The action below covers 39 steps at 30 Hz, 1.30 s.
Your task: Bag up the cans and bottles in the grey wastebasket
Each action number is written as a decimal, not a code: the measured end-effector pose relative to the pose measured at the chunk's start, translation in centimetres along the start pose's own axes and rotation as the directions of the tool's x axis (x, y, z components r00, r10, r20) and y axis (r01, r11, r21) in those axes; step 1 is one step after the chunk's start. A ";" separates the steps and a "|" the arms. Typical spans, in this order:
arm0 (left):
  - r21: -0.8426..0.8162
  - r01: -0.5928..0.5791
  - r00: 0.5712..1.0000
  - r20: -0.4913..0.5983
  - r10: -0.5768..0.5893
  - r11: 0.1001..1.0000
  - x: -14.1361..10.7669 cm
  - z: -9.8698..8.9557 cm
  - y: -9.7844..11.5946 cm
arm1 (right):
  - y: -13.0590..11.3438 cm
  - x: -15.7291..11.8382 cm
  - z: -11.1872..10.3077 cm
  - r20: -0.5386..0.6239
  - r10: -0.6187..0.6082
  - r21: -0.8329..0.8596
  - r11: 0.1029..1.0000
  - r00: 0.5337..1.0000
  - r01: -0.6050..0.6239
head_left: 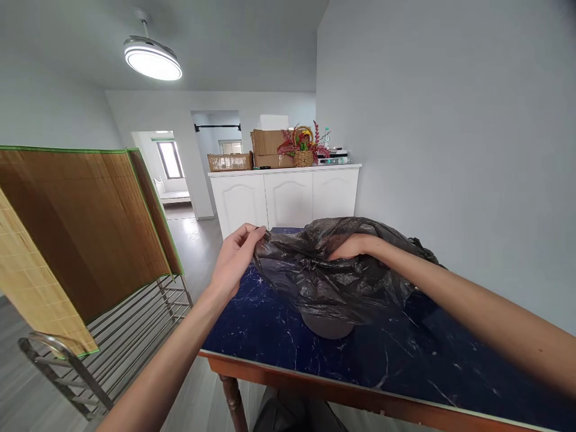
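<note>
Pinching the edge of the dark plastic bag (315, 285) between thumb and fingers, your left hand (236, 255) holds it out at its left side, the bag spread over the blue table (265, 330). Your right hand (353, 246) reaches into the bag's folds with its fingers out of sight, so whether they grip anything cannot be told from this view. Below the bag, the rounded edge of a grey item (327, 327) shows against the table, and a white cabinet (288, 195) stands beyond the far end.
</note>
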<state>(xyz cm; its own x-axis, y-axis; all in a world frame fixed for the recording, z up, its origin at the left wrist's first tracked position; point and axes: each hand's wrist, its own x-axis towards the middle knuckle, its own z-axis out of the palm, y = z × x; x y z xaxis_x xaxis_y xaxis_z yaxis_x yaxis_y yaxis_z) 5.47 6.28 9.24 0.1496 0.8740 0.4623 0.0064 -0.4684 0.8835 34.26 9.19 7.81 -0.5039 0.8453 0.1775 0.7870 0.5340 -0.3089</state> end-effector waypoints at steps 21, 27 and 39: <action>0.436 0.368 0.885 0.107 -0.454 0.821 8.8 2.2 -11.6 | 8.0 -3.9 -0.9 -0.181 0.484 0.673 0.695 0.856 -0.251; 0.474 0.265 0.843 0.309 -0.440 0.840 4.9 1.1 -13.0 | 8.4 -7.8 1.0 -0.195 0.470 0.599 0.752 0.861 -0.275; 0.370 -0.370 0.873 0.452 0.183 0.852 -1.5 0.8 -7.5 | 1.9 -15.8 5.4 -0.672 0.230 0.080 0.968 0.704 -0.239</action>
<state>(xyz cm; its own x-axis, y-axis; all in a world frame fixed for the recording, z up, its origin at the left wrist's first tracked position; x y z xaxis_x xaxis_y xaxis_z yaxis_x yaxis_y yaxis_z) 5.98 8.41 1.86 0.5788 0.6187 0.5313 0.3156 -0.7707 0.5536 41.76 -3.25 -0.66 0.0657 0.7282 0.6822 0.8536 0.3130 -0.4164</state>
